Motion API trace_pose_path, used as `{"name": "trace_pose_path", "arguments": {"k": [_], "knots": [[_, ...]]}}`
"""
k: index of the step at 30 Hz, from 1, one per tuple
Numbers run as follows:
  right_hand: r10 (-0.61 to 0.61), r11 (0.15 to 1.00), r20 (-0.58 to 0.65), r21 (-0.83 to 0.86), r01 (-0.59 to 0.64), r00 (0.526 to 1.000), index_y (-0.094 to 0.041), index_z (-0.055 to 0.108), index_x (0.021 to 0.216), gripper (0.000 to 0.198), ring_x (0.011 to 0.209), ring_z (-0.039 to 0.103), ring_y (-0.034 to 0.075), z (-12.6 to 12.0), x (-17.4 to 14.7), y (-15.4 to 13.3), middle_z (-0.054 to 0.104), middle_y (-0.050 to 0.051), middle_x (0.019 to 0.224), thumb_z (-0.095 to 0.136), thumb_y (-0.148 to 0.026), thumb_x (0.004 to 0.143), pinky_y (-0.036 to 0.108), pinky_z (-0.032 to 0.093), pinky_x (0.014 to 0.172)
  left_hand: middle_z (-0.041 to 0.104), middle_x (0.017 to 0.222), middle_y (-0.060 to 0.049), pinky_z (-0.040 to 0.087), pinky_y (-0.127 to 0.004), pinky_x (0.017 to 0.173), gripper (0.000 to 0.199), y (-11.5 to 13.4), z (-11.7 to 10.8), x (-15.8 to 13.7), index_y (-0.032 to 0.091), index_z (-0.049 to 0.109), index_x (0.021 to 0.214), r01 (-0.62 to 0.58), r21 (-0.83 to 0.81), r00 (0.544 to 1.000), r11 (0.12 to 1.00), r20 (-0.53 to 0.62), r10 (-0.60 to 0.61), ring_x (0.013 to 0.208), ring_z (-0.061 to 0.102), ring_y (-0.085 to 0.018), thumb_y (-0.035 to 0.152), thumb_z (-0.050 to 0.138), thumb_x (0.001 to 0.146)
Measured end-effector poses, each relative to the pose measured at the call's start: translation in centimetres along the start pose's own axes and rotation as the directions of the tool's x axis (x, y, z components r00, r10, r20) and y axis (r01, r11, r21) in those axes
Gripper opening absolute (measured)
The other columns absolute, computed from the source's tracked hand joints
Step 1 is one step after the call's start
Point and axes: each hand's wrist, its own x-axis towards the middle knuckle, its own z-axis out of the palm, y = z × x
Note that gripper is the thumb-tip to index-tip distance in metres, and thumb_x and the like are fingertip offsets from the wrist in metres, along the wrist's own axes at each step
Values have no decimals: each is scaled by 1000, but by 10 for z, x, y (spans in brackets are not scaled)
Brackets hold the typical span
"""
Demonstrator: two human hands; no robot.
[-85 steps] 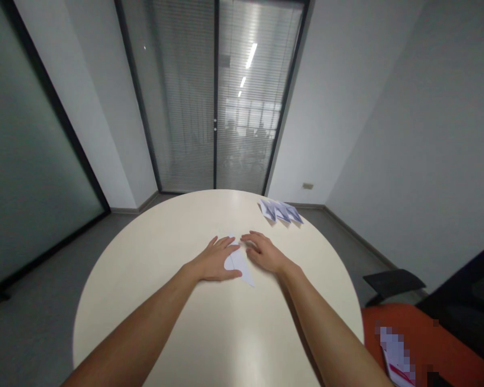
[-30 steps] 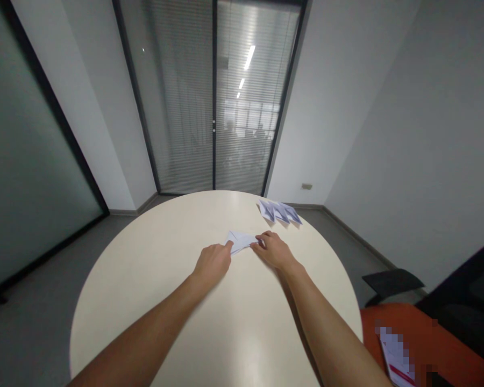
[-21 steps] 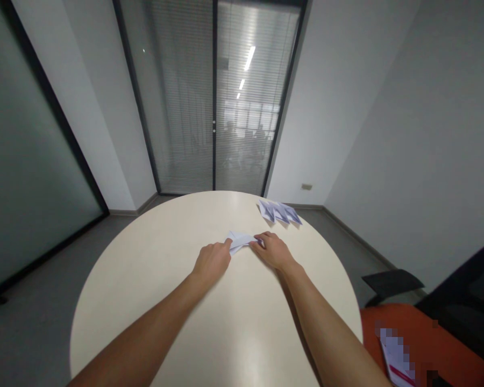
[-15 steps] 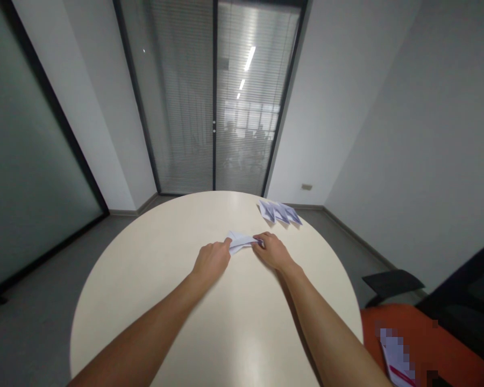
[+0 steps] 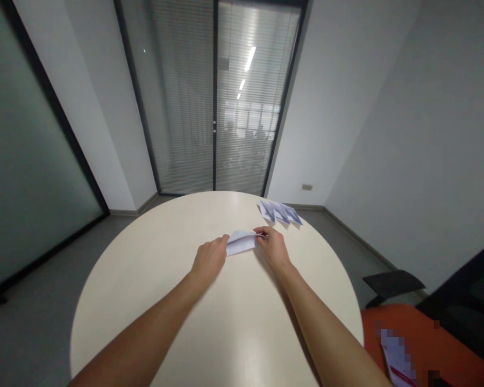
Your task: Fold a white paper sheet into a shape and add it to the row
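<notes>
A folded sheet of white paper (image 5: pixel 241 245) is stretched between my two hands, just above or on the pale round table (image 5: pixel 157 269). Its upper flap stands away from the lower layer, leaving a shadowed gap between them. The left end is pinched by my left hand (image 5: pixel 210 257), thumb uppermost. My right hand (image 5: pixel 273 248) grips the right end between thumb and fingers. Beyond my right hand, several folded paper pieces (image 5: pixel 280 213) lie overlapping in a row near the table's far right edge.
An orange chair (image 5: pixel 439 344) with a black armrest (image 5: pixel 394 283) stands at the lower right. Papers (image 5: pixel 396 355) with something red on them rest on its seat. Behind the table are glass panels with blinds (image 5: pixel 185 107) and a white wall (image 5: pixel 331 97).
The paper has gone from a narrow, pointed fold to a wider shape with its flap lifted. My right hand has shifted slightly up, and my left hand slightly left.
</notes>
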Motion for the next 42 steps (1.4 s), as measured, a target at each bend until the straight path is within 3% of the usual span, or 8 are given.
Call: {"name": "trace_pose_path", "arguments": {"k": [10,16,21,24,30,33,38,42], "knots": [[-276,961,-110,-67,269,955,-18,73,100,24,90,66,23,-6,-5,-20,73,8,97,58,-8,84,37,52,87,70,115,-8,54,-33,88,36,-12,-4,5,27,63,125,73,-77,990,994,-115,-82,102,70,-23,21,36,102],[-250,965,45,-66,252,967,-19,72,92,18,86,64,19,-7,-7,-22,69,5,90,62,-7,83,32,50,82,71,111,-8,55,-39,86,33,-10,-1,6,27,65,119,84,-64,993,994,-79,-89,97,71,-26,23,36,102],[-282,958,243,19,286,928,-18,73,98,20,83,64,17,-5,-12,-29,72,5,94,65,-10,82,29,49,79,70,113,-12,53,-37,90,30,-11,10,9,22,68,118,64,-74,996,995,-53,-68,100,70,-25,28,46,99],[-274,961,270,96,258,923,-18,75,102,17,81,65,18,-3,-16,-35,74,5,93,66,-25,89,30,50,77,69,118,-11,52,-34,94,36,-17,16,12,26,70,122,32,-114,998,993,-44,-37,104,69,-23,24,44,99],[-185,950,246,291,110,951,-17,76,106,34,88,70,21,-4,-15,-33,76,9,100,55,-43,98,35,54,81,67,130,-4,52,-34,100,44,-22,21,15,33,65,133,27,-236,994,971,-93,-50,114,67,-21,22,43,98],[-169,916,243,396,61,955,-17,74,115,43,97,71,23,-5,-14,-28,75,11,113,50,-49,100,40,55,90,65,134,-3,49,-33,108,45,-20,22,14,31,65,134,11,-332,992,943,-117,-52,120,64,-19,21,42,97],[-341,903,225,348,252,913,-22,65,134,52,123,62,27,3,-19,-29,66,11,136,73,-41,87,45,48,109,63,137,-5,46,-39,113,45,-19,23,18,24,62,137,103,-515,982,851,-85,-170,126,61,-22,24,38,100],[-379,900,159,294,323,912,-23,49,150,59,136,54,24,13,-20,-30,56,11,148,59,-24,92,47,40,118,63,136,-8,45,-36,115,42,-18,19,26,17,63,135,101,-716,974,691,-69,-215,126,61,-21,26,39,101]]}}
